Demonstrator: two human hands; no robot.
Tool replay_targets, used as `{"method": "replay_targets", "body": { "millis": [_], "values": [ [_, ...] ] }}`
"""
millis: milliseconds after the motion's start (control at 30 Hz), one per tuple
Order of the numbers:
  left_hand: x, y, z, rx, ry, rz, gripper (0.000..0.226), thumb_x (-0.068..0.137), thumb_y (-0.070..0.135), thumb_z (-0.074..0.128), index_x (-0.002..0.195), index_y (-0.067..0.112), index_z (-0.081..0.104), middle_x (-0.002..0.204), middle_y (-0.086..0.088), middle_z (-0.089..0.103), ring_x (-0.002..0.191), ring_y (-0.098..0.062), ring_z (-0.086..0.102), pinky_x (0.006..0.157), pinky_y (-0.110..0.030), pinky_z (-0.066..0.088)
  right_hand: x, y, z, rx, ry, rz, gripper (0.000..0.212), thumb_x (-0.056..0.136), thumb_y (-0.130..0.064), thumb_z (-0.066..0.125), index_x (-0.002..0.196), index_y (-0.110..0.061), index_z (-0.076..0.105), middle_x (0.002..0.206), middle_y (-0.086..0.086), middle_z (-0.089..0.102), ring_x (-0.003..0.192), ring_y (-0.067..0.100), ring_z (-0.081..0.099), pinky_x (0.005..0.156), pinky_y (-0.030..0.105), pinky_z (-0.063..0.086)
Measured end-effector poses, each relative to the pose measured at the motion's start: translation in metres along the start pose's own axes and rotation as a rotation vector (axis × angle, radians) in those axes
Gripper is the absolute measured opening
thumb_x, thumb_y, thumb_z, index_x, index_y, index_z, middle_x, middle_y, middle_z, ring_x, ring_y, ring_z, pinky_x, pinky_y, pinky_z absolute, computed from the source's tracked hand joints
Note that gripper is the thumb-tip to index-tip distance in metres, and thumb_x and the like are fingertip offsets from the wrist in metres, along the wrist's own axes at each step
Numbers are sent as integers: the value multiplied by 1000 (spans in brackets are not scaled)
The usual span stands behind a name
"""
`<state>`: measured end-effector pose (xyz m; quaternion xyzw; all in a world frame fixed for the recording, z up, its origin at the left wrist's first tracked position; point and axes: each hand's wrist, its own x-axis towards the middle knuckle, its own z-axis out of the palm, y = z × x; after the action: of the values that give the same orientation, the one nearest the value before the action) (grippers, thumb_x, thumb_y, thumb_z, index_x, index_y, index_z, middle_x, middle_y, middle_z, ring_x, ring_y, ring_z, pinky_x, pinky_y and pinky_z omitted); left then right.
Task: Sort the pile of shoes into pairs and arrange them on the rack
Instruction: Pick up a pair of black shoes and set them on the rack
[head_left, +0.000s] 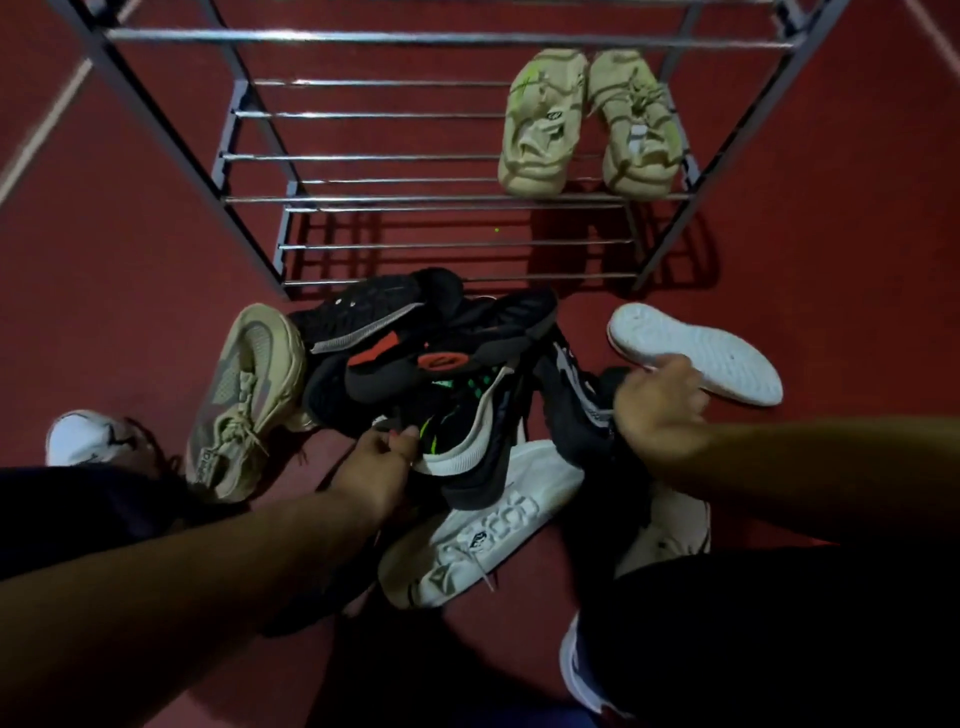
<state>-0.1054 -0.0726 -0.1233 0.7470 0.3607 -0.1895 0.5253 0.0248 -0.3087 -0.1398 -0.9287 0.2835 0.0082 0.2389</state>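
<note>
Pile: a heap of shoes (441, 384) lies on the red floor (831, 208) at the centre of the frame, just in front of the rack (415, 200); most are black knit trainers, tangled sole over upper.
Left hand: the left hand (379, 457), lower centre, is pinched on the heel edge of a black shoe with green marks (457, 436).
Right hand: the right hand (657, 402), right of centre, is curled over a black shoe with grey trim (571, 395); whether it is clamped on it I cannot tell.
Handling: trainers look light, with soft fabric uppers that fold and stiffer rubbery soles; the heel collar or the sole edge is likely the surest hold, and loose laces may snag a neighbour.
Textures: a beige chunky shoe (244, 400) at left shows ribbed sole and thick laces; a white shoe (478, 525) at lower centre looks smooth; a white sole (696, 353) faces up at right.
Rack: a beige pair (589, 122) sits side by side on thin metal bars, upper right.
Progress: one pair placed, most of the pile unsorted, by my reading.
</note>
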Motion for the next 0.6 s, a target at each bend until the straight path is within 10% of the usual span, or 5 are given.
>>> {"method": "replay_targets", "body": {
  "millis": [67, 233, 367, 600],
  "values": [
    [0, -5, 2, -110, 36, -34, 41, 94, 45, 52, 101, 5, 58, 95, -18, 64, 76, -25, 59, 80, -36, 54, 16, 23, 2, -89, -20, 129, 35, 91, -15, 51, 125, -5, 55, 128, 19, 55, 120, 40, 51, 97, 45, 41],
    [6, 12, -5, -378, -155, -302, 19, 94, 27, 55, 83, 11, 57, 61, -10, 54, 46, -20, 52, 43, -22, 47, 32, 38, -4, 166, -731, 301, 21, 88, -22, 63, 96, -3, 61, 83, 16, 62, 59, 25, 60, 51, 30, 49],
    [10, 13, -10, -260, -249, -281, 23, 88, 26, 50, 67, 20, 44, 55, -1, 34, 43, -14, 31, 44, -21, 27, 21, 19, -12, 274, -485, 116, 27, 85, -23, 60, 106, -6, 64, 92, 10, 65, 81, 30, 65, 70, 31, 49],
    [5, 7, 0, -202, -257, -231, 31, 87, 26, 50, 58, 16, 45, 42, -2, 38, 33, -17, 33, 41, -18, 29, -19, -52, -110, 129, -346, -975, 61, 73, -19, 70, 125, -35, 43, 106, -3, 65, 91, 20, 63, 77, 32, 51]
  ]
}}
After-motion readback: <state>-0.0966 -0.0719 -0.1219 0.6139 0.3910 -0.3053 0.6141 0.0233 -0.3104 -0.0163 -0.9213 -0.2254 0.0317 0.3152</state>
